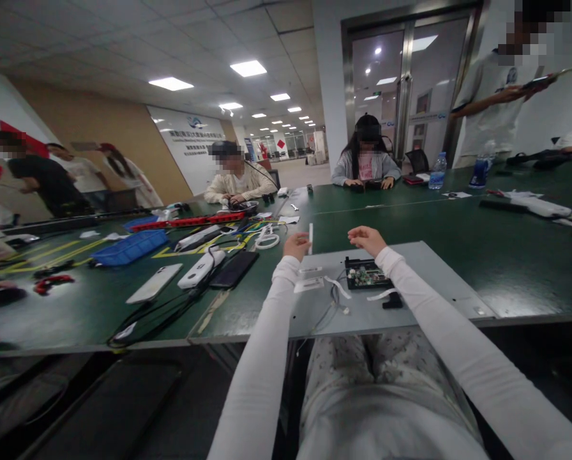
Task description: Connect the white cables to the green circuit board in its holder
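Observation:
My left hand (296, 245) is closed round a thin white strip (310, 237) that stands upright above the far edge of a grey mat (434, 275). My right hand (367, 239) hovers just to the right of it, fingers curled in a pinch; what it holds, if anything, is too small to see. Both arms are stretched out in white sleeves. On the mat below the hands lies a small black open device with a green circuit board (365, 275). Beside the board are white strips (336, 285), a thin cable (331, 306) and a small black part (392, 301).
Left of the mat on the green table (482, 236) lie a black phone (233, 269), a white phone (154, 283), a white device (201, 269), a blue tray (127, 247) and cables. Other people sit across the table; one stands at the right. Water bottles (438, 171) stand at the far side.

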`<state>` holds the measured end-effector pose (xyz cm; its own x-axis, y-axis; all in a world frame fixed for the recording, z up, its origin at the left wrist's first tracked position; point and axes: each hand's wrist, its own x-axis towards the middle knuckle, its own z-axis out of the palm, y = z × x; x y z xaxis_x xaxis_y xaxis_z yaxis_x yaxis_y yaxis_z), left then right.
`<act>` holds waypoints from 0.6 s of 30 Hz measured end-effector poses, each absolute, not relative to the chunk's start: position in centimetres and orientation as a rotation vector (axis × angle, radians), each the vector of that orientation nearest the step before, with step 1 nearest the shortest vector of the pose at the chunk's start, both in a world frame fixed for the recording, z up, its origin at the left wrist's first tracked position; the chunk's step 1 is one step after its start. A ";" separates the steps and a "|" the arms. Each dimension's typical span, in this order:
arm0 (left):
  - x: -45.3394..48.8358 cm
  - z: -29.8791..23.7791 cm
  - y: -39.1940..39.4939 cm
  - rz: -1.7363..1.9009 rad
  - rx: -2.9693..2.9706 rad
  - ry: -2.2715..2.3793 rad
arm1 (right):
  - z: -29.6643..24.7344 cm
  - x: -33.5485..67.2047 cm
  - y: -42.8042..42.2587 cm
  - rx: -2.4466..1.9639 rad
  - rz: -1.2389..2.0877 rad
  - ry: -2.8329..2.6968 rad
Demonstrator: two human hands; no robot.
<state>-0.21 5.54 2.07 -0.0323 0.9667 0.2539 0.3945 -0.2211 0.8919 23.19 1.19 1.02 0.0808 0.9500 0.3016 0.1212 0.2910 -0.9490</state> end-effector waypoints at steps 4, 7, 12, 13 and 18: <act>3.2 0.9 3.5 1.128 1.482 1.042 | -1.5 23.9 1.8 -1.169 0.629 -1.408; 4.1 -0.2 2.2 1.085 1.519 1.050 | -2.6 24.5 2.0 -1.168 0.654 -1.409; 4.6 -1.1 1.8 1.052 1.622 1.019 | -2.8 24.6 1.8 -1.124 0.660 -1.454; 4.8 -1.2 1.8 1.049 1.648 1.002 | -2.7 24.5 1.8 -1.125 0.645 -1.478; 5.0 -1.4 2.2 1.031 1.702 0.953 | -2.3 24.4 1.3 -1.141 0.559 -1.638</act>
<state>4.97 2.15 -1.36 0.3547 0.9071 0.2267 0.1549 -0.2961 0.9425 24.39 1.26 -2.34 -0.0322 0.8805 0.4730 0.4078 0.4437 -0.7980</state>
